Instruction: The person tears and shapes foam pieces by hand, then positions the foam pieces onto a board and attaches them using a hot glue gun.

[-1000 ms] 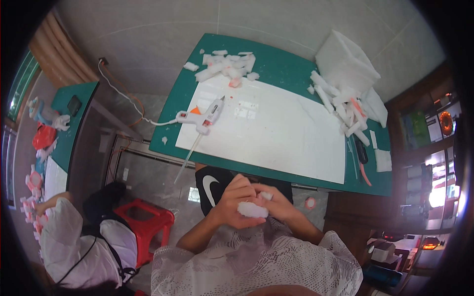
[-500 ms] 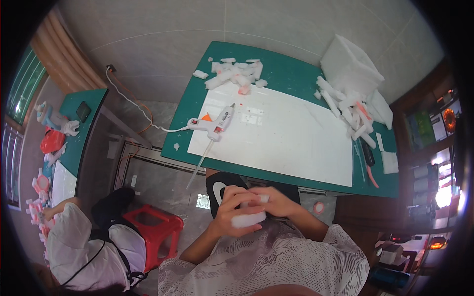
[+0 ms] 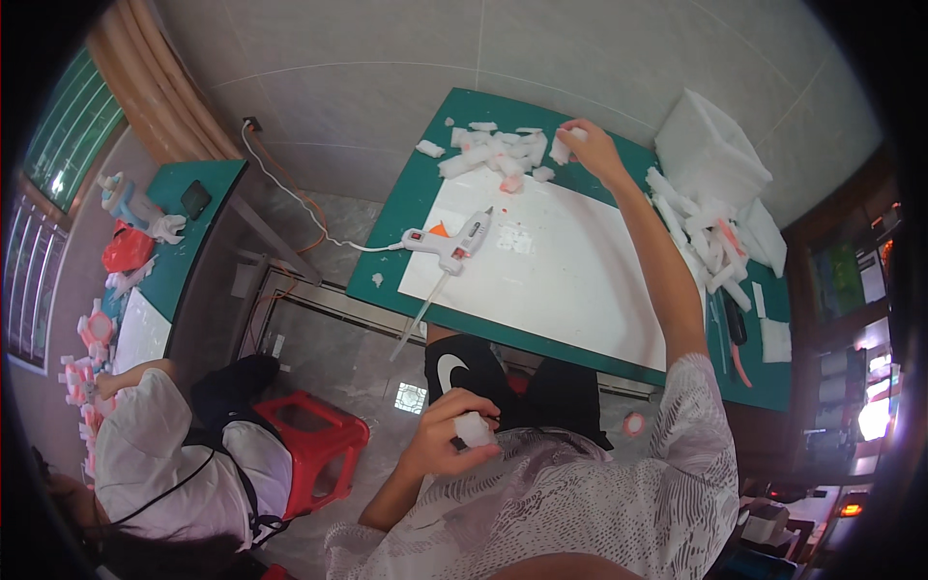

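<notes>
My left hand (image 3: 440,437) is closed round a chunky piece of white foam (image 3: 474,429), held low in front of my body. My right hand (image 3: 592,153) is stretched out over the far edge of the green table (image 3: 372,280), its fingers closed on another white foam piece (image 3: 561,150). Just left of that hand lies a pile of white foam scraps (image 3: 493,153), one of them pinkish. A white glue gun (image 3: 454,244) with a clear glue stick rests on the white board (image 3: 570,271), its stick jutting past the table's near edge.
At the right stand a white foam block (image 3: 710,145) and more foam strips (image 3: 710,232), with a black-handled tool (image 3: 737,324) nearby. The glue gun's cord (image 3: 319,227) runs to a wall socket. On the left a person (image 3: 184,445) sits near a red stool (image 3: 319,449) and a second table.
My hands were together at my lap and have parted. The right one reached forward to the table's far side with a foam piece; the left stays low, holding foam. The view shifted slightly.
</notes>
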Available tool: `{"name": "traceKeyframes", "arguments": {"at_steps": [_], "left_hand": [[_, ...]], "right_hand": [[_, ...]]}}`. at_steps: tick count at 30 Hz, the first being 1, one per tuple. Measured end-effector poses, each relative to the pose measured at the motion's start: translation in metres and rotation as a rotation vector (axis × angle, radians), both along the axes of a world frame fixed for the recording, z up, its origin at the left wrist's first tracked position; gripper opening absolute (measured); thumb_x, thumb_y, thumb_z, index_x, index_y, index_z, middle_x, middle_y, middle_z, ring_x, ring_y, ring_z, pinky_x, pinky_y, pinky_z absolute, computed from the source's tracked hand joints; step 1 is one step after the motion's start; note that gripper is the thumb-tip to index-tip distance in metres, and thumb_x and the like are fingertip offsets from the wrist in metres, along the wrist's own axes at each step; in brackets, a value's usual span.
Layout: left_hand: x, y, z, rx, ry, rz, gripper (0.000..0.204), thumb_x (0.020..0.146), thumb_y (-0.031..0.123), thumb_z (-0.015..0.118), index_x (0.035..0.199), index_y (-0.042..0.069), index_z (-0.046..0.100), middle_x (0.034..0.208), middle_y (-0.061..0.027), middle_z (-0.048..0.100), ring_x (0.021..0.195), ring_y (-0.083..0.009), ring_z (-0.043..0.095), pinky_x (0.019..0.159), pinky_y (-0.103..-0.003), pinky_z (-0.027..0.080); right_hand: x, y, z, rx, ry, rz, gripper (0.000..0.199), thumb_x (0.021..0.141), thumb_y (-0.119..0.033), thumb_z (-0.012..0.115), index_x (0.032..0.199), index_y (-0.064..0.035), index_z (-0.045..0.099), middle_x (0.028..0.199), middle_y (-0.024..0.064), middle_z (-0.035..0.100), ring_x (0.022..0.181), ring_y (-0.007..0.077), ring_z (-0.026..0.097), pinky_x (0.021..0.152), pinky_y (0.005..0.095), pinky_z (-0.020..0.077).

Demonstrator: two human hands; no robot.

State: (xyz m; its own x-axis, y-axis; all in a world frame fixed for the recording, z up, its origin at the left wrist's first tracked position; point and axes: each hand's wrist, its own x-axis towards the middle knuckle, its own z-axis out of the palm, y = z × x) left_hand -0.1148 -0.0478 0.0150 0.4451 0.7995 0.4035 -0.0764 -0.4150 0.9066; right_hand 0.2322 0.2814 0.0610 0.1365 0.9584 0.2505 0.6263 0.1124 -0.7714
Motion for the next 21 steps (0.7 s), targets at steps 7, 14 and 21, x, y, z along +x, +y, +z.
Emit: {"name": "traceKeyframes", "arguments": {"at_steps": [7, 14, 21], "left_hand": [[-0.01, -0.029, -0.019, -0.005, 0.137, 0.122, 0.023, 0.07, 0.009, 0.079, 0.087, 0.001, 0.066, 0.091, -0.01, 0.067, 0.08, -0.0229, 0.064, 0.071, -0.032, 0.049], [-0.002, -0.023, -0.027, -0.067, 0.252, 0.199, 0.022, 0.07, 0.009, 0.077, 0.088, 0.0, 0.067, 0.09, -0.0104, 0.068, 0.081, -0.0228, 0.066, 0.072, -0.032, 0.05], [0.023, 0.01, -0.016, 0.047, 0.312, 0.134, 0.023, 0.071, 0.008, 0.077, 0.09, 0.001, 0.067, 0.09, -0.0096, 0.068, 0.079, -0.022, 0.065, 0.07, -0.032, 0.049]], "right_hand": [[-0.008, 0.086, -0.033, -0.172, -0.155, 0.03, 0.061, 0.078, -0.037, 0.074, 0.128, -0.0072, 0.054, 0.108, 0.0184, 0.066, 0.095, 0.0291, 0.065, 0.083, 0.0364, 0.0521], [-0.002, 0.08, -0.033, -0.099, -0.088, 0.146, 0.064, 0.079, -0.036, 0.074, 0.134, -0.0104, 0.051, 0.123, 0.0174, 0.058, 0.115, 0.0283, 0.056, 0.096, 0.0383, 0.0441], [0.04, 0.041, -0.008, 0.084, -0.03, 0.276, 0.035, 0.089, -0.023, 0.063, 0.121, -0.0081, 0.06, 0.115, 0.0117, 0.064, 0.108, 0.0257, 0.059, 0.091, 0.0361, 0.0464]]}}
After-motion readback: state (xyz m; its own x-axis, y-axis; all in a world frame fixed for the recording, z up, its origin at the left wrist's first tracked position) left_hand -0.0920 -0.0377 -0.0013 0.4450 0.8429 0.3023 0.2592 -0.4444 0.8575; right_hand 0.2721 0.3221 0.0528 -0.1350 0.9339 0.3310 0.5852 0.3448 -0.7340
